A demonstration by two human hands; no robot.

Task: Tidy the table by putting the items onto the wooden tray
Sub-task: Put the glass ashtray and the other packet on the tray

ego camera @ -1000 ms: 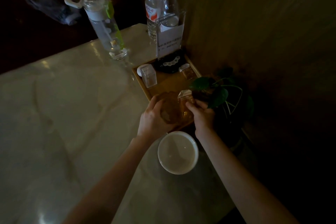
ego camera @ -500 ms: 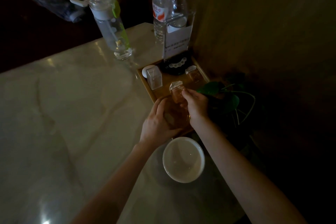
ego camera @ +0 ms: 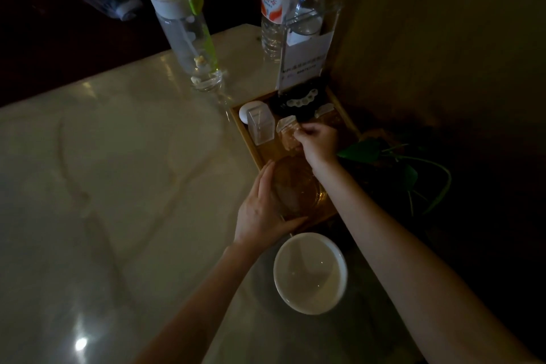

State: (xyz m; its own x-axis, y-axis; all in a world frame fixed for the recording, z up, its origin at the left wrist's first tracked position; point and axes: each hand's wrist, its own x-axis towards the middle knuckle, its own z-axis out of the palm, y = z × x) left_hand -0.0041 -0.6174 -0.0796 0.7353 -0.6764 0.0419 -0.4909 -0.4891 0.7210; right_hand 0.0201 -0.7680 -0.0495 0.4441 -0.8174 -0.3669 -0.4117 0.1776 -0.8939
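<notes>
The wooden tray (ego camera: 251, 142) lies at the table's far right, by the wall. My left hand (ego camera: 261, 210) cups a round clear glass dish (ego camera: 298, 186) that rests on the tray's near end. My right hand (ego camera: 317, 140) reaches further in and pinches a small clear jar with a white lid (ego camera: 286, 133), which stands tilted on the tray. On the tray also stand a clear rectangular box (ego camera: 260, 125), a white round item (ego camera: 246, 111), a black dish with pale pieces (ego camera: 301, 102) and a second small jar (ego camera: 326, 115).
A white bowl (ego camera: 310, 272) sits on the marble table just in front of the tray. A tall clear bottle with a white handle (ego camera: 183, 23), two water bottles (ego camera: 274, 6) and a sign holder (ego camera: 304, 59) stand behind. A green plant (ego camera: 384, 162) spreads right of the tray.
My right hand has carried the small jar further into the tray, towards the clear box. My left hand has stayed around the glass dish at the tray's near end.
</notes>
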